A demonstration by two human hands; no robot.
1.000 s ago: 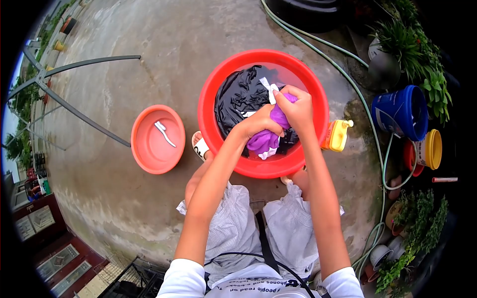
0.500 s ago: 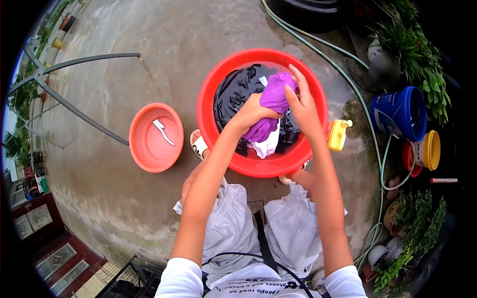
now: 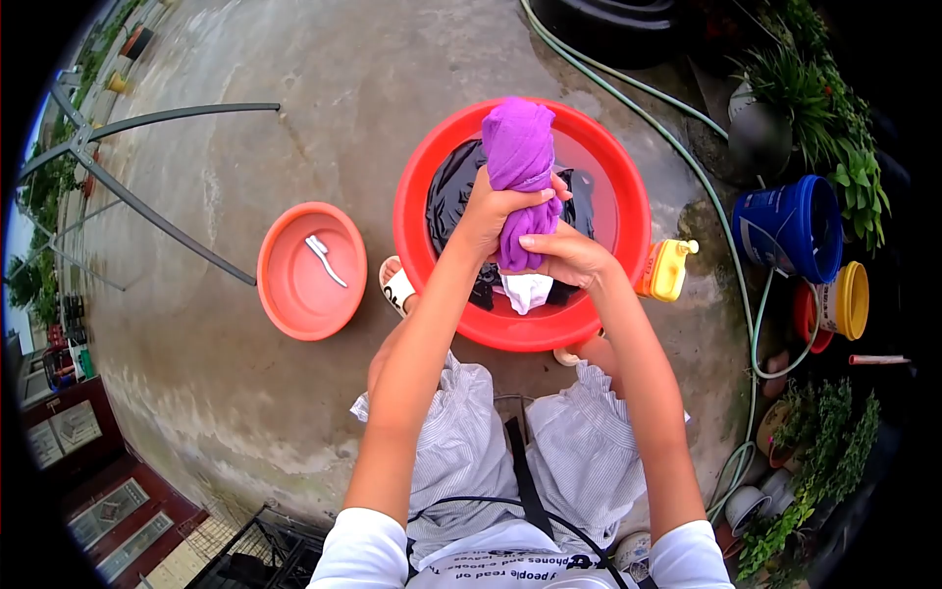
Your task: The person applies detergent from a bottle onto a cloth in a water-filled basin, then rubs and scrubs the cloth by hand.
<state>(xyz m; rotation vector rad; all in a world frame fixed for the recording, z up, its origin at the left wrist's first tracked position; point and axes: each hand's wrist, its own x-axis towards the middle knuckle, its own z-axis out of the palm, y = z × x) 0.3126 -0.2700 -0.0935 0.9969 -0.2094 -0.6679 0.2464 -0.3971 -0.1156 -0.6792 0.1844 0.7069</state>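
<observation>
A bunched, twisted purple cloth [image 3: 518, 137] is held upright over the large red basin [image 3: 628, 221]. My left hand [image 3: 488, 211] wraps round its middle, thumb across the front. Lower down, my right hand [image 3: 569, 255] grips the cloth's bottom end, thumb laid over it. Dark, wet clothing [image 3: 453, 187] lies in the basin's water, with a white cloth [image 3: 528, 292] near the close rim, below my hands. What kind of garment the purple cloth is, I cannot tell.
A smaller pink basin [image 3: 312, 304] holding a white brush [image 3: 324, 260] stands to the left. Right of the red basin is a yellow bottle [image 3: 669, 271]. Farther right lie a green hose [image 3: 708, 187], a blue bucket [image 3: 790, 226] and a yellow bucket [image 3: 852, 299]. A metal frame [image 3: 167, 223] stands at left.
The purple cloth has risen and now stands more upright. My right hand has gone from its upper end, fingers spread, down to its lower end and closed on it.
</observation>
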